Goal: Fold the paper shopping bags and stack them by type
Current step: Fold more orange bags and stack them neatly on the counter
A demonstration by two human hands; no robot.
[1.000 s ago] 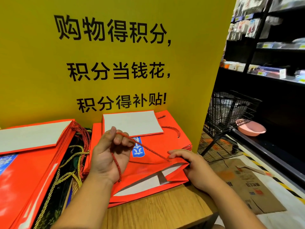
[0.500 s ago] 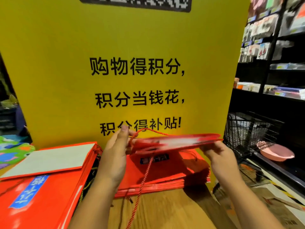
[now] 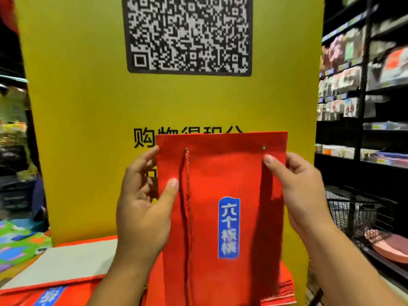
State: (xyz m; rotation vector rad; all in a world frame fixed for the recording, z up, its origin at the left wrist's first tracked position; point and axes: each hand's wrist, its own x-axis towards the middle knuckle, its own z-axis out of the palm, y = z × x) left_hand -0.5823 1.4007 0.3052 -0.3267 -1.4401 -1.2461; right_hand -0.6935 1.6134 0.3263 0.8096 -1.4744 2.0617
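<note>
Red bag (image 3: 220, 171) upright; left hand (image 3: 143, 208) pinches its 9 o'clock edge, right hand (image 3: 304, 195) pinches its 3 o'clock edge.

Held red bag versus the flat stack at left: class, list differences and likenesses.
The held bag is upright, gripped by the left hand and right hand; the stack lies flat. The held bag shows its red front; the stack's top shows a pale panel. Both are red with a blue label.

Matt red paper bag (image 3: 220, 184) with a twisted cord handle (image 3: 188, 195).
</note>
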